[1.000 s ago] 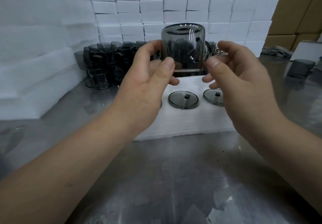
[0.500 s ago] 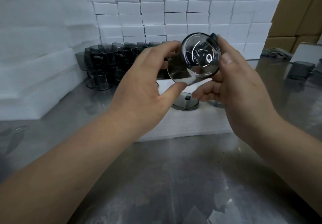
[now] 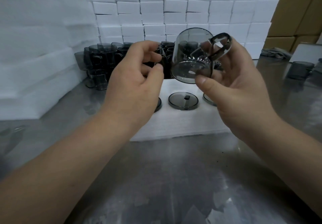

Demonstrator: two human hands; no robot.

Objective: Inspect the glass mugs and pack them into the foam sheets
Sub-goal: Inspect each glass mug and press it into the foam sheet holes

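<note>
Mug [image 3: 190, 56] now rests in the right hand [image 3: 240, 88] alone. A second ago both hands held it bottom-up, and half a second ago they tipped one end toward the camera. Now it is tilted, its open rim facing down and toward the viewer and its handle [image 3: 221, 46] up at the right. The right thumb presses at the lower rim while the fingers curl behind the wall near the handle. The left hand [image 3: 134, 81] has come off the glass and hangs just to its left, fingers loosely curled and holding nothing.

The mug is in the air above the foam sheet [image 3: 183, 122], which lies on the table [image 3: 174, 180]. One packed mug [image 3: 183, 101] shows fully in the sheet. Two more are partly hidden by the hands, one at the left [image 3: 158, 104] and one at the right [image 3: 209, 100].

The turning through several angles and the left hand's release suggest the inspection of this mug is nearly done or is passing to a one-handed look at the rim. If it passes, the likely next step is to seat it in a free foam hole, though no free hole is visible from here.

A large pile of mugs [image 3: 97, 63] waits at the back left, so the task is probably far from finished. One thumb on smooth glass is a thin hold, and a slip could drop the mug onto the packed ones.
</note>
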